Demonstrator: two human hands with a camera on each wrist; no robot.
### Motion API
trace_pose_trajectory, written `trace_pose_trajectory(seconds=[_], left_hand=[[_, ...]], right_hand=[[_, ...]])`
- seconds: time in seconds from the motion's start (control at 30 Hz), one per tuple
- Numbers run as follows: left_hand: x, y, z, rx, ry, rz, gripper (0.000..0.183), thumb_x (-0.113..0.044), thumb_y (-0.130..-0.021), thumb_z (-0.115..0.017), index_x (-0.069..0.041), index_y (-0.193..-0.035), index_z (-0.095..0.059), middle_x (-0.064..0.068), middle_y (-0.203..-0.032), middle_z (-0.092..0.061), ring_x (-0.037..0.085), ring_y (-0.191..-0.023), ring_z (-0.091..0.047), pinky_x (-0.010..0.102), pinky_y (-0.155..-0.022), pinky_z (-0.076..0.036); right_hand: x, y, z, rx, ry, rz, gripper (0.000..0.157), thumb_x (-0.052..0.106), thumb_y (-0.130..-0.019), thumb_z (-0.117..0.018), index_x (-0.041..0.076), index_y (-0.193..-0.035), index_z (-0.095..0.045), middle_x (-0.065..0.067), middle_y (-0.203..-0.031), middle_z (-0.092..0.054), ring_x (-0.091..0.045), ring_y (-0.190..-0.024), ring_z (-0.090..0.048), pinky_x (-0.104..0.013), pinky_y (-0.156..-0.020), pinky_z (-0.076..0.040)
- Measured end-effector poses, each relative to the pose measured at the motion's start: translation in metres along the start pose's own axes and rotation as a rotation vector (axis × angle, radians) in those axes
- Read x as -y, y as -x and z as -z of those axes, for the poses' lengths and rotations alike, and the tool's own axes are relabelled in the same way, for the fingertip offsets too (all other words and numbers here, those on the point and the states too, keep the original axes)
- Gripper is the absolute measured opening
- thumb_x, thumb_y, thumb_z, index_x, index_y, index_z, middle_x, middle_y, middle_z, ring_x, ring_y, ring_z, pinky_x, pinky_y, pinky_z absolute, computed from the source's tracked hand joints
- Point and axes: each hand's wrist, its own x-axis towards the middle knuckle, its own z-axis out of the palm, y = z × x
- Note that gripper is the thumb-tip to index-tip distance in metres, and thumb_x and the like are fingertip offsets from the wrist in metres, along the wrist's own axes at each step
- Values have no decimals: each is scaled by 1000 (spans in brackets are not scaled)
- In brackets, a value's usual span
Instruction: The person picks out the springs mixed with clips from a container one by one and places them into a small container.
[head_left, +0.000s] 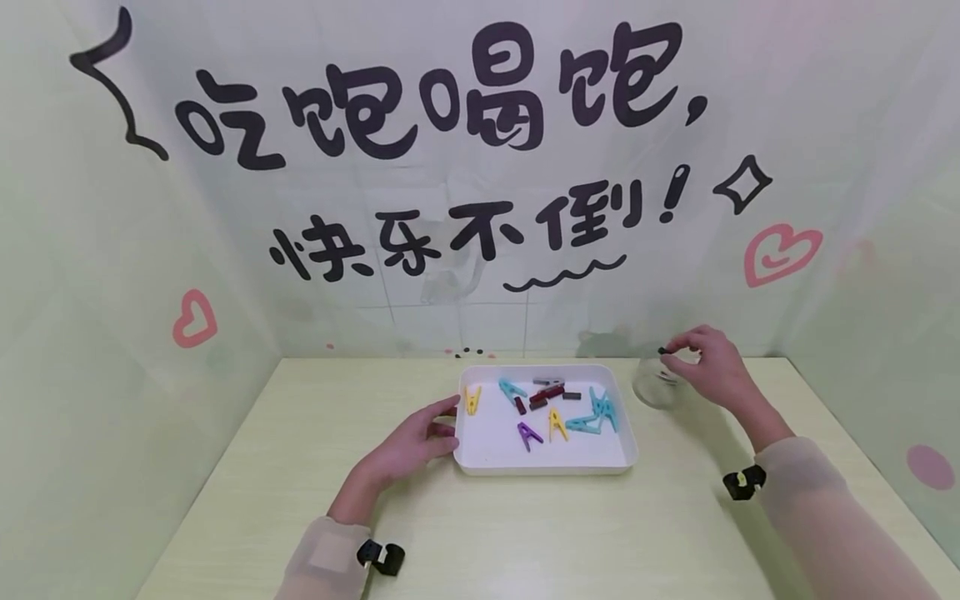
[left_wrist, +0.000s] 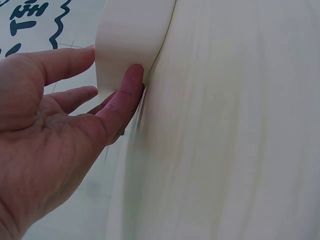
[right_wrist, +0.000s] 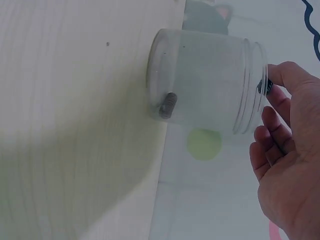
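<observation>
My right hand (head_left: 711,367) pinches a small dark ridged piece (right_wrist: 266,86) between thumb and fingertip, right at the mouth of a clear jar (right_wrist: 205,80). Inside that jar, a short grey-brown ridged cylinder (right_wrist: 168,106) lies at the bottom. To the left, my left hand (head_left: 411,442) touches the left end of a white tray (head_left: 480,460), its fingers spread and nearly straight against the wall. In the tray lie yellow, blue and purple clothespins, among them a purple clothespin (head_left: 528,436), plus several short dark red and grey pieces (head_left: 547,393).
The tray and jar stand on a pale wooden table (head_left: 510,533), the jar close to its back edge. Behind rises a white curtain (head_left: 420,192) with black lettering. Each wrist wears a black camera band.
</observation>
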Motion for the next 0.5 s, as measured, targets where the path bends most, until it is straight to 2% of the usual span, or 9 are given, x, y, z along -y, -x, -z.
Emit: trace_pose_trajectory(seconds=[0.07,0.13,0.23,0.3,0.4,0.5], left_hand=[[0,0,-1,-3,2,1,68,-4,-103,-67,-2,-164,-36,16,-154,-50,33,-127,-58,42,-102,-55],[0,1,-1,-4,0,0,68,-4,-103,-67,-2,-164,-37,16,-154,-50,32,-126,-59,41,-102,-55],[0,1,-1,-2,-5,-7,69,-4,-103,-68,-1,-164,-36,17,-154,-50,32,-126,-59,41,-101,-56],[0,1,-1,1,-6,-13,69,-4,-103,-68,0,-163,-36,17,-154,-50,33,-126,-59,41,-101,-56],[0,1,-1,4,-7,-17,69,-4,-103,-67,1,-164,-35,18,-154,-50,33,-126,-59,41,-102,-55],[0,0,0,4,-8,-17,69,-4,-103,-67,0,-164,-35,17,-154,-50,33,-126,-59,41,-102,-55]], right_hand=[[-3,0,-2,1,2,-15,22,14,-96,-77,-5,-107,-76,-26,-117,-62,-48,-113,-54,-60,-92,-45],[-6,-1,-4,15,6,-47,36,21,-98,-77,-8,-119,-71,-31,-127,-58,-52,-124,-48,-68,-100,-41],[-7,-1,-6,40,1,-99,63,32,-100,-76,-10,-142,-56,-35,-145,-48,-57,-138,-37,-75,-110,-32],[-7,-2,-7,53,-8,-120,75,38,-100,-75,-9,-151,-46,-36,-153,-43,-57,-142,-32,-76,-113,-28],[-4,-2,-8,62,-24,-123,83,41,-100,-75,-8,-156,-39,-36,-156,-39,-57,-145,-30,-76,-114,-27],[-1,-3,-8,71,-27,-120,84,41,-100,-75,-7,-157,-38,-35,-158,-38,-57,-146,-29,-76,-115,-26]])
